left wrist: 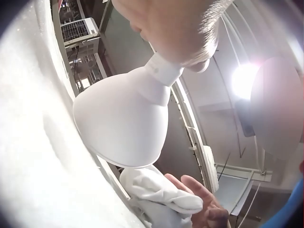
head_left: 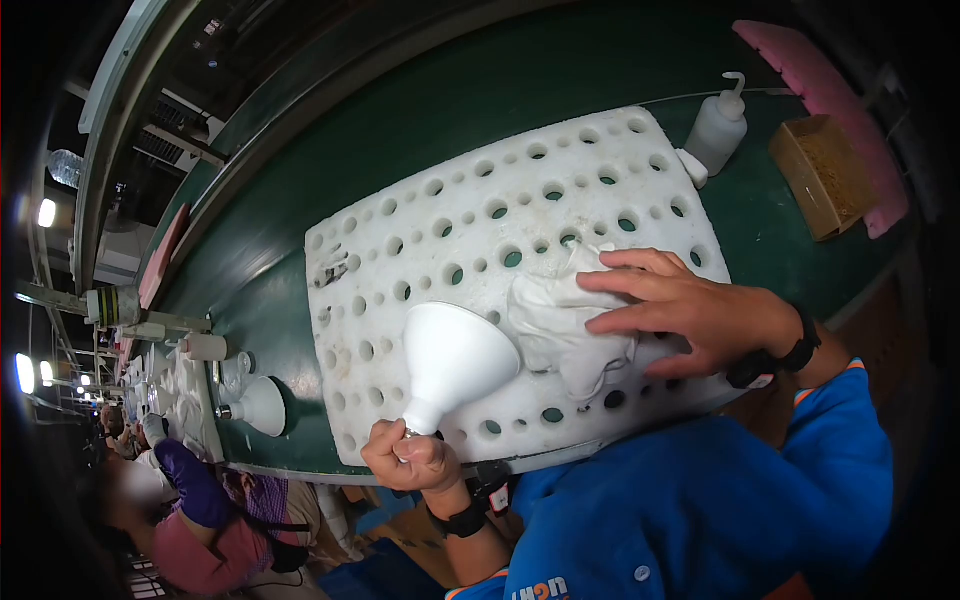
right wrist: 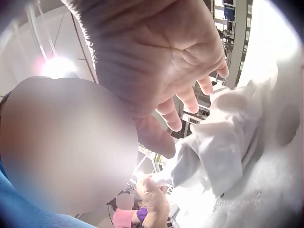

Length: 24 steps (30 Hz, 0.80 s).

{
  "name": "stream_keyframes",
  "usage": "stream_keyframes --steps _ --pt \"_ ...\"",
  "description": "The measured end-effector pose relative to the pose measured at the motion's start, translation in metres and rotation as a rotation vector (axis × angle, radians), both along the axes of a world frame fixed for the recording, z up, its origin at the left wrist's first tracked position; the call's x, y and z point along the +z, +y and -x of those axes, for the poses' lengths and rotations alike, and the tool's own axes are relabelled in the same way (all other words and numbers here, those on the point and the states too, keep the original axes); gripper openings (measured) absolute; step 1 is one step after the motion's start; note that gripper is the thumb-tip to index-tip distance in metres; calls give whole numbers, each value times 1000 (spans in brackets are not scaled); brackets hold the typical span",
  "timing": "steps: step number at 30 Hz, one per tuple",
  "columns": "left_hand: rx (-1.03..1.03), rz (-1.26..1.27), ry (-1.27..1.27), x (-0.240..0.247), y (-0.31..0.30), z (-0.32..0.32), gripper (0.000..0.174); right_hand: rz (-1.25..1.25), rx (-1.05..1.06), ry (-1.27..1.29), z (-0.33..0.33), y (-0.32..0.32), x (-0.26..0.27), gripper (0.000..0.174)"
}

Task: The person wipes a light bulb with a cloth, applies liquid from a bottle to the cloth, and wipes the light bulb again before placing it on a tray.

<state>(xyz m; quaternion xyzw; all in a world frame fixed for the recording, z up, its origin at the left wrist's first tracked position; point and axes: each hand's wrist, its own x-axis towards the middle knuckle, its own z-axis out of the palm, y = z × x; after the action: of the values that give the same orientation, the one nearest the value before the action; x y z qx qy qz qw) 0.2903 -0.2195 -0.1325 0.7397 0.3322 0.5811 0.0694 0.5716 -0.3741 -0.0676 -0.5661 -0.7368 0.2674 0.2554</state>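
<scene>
A white flood-type light bulb [head_left: 452,358] is held by its narrow base in my left hand [head_left: 412,458], its wide face tilted up and away over the foam board. In the left wrist view the bulb [left wrist: 124,116] hangs from the fingers, and its screw end is hidden inside the grip. My right hand [head_left: 690,310] is spread, fingers apart, over a crumpled white cloth [head_left: 570,330] on the board. The right wrist view shows the palm [right wrist: 166,61] facing the cloth [right wrist: 223,147], with the fingertips close to its folds.
The white foam board [head_left: 470,220] has rows of holes and lies on a green work surface [head_left: 330,150]. A white squeeze bottle [head_left: 717,130], a cardboard box [head_left: 822,175] and pink foam [head_left: 800,70] stand beyond. Another bulb [head_left: 258,405] lies left, near another person [head_left: 200,530].
</scene>
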Motion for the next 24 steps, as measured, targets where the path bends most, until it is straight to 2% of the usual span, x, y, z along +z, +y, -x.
stream_keyframes --steps 1,4,7,8,10,11,13,14,17,18,20,24 --pt "-17 -41 -8 0 2 0 23 3 0 12 0 -2 0 57" --pt "-36 -104 5 1 0 -3 23 -237 -71 -18 -6 -8 -7 45" --pt "-22 -54 -58 5 -10 -16 18 -282 -513 22 -39 -31 -3 33" --pt "22 1 -48 -1 -13 -15 22 -268 -681 -99 -55 -39 -10 31" --pt "-52 29 -37 -6 -15 -23 23 -248 -988 -316 -84 -49 -33 28" --pt "-85 76 -8 -6 -17 -26 25 -234 -1031 -338 -91 -50 -43 28" --pt "-90 83 24 -3 -17 -31 25 -202 -1100 -362 -98 -46 -58 28" --pt "-87 87 48 -1 -18 -30 26 -165 -1121 -242 -98 -41 -62 30" --pt "-102 253 67 11 -25 -35 25 -330 -1022 -204 -107 -26 -82 30" --pt "-103 94 43 11 -22 -42 17 -346 -1017 -230 -112 -23 -89 27" --pt "-70 70 88 9 -22 -37 13 -404 -1016 -201 -116 -19 -96 22" --pt "-99 57 126 5 -21 -36 13 -544 -998 -298 -90 -9 -41 25"
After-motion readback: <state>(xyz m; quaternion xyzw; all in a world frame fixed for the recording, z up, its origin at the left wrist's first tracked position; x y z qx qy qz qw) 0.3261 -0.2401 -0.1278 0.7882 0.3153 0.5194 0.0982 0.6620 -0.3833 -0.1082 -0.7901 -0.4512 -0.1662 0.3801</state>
